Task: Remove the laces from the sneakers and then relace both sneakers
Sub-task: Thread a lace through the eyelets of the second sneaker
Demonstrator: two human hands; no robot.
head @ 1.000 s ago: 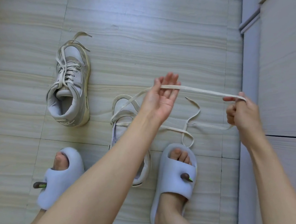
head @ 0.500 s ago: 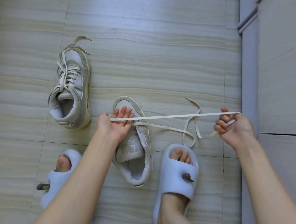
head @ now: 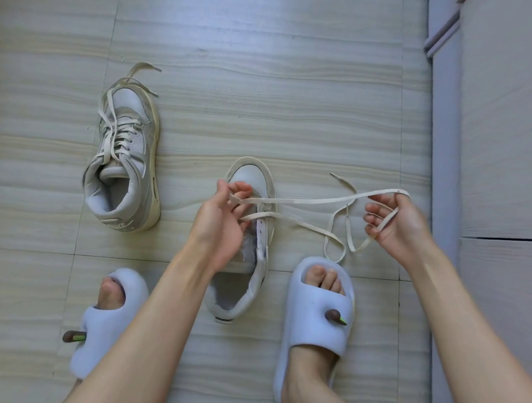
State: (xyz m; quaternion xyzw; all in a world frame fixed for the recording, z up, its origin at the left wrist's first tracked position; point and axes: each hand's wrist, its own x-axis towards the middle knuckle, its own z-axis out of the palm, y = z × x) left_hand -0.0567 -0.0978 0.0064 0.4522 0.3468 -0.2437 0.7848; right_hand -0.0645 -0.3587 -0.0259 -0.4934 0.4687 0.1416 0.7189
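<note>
A grey-white sneaker (head: pixel 259 182) lies on the floor between my feet, toe pointing away, partly hidden under my left hand. A cream lace (head: pixel 314 200) runs from it to the right. My left hand (head: pixel 223 220) hovers over the sneaker's eyelets and pinches the lace near the shoe. My right hand (head: pixel 393 223) holds the lace looped over its fingers, with slack hanging in loops to the floor. A second sneaker (head: pixel 125 163), still laced with loosened laces, lies at the left.
My feet in pale blue slippers rest on the tiled floor (head: pixel 279 94), the left slipper (head: pixel 104 322) at bottom left, the right slipper (head: pixel 314 314) beside the near sneaker. A grey cabinet (head: pixel 501 152) stands along the right.
My left hand came down from mid-air onto the near sneaker and now pinches the lace there. My right hand dropped lower and the lace went from taut to slacker.
</note>
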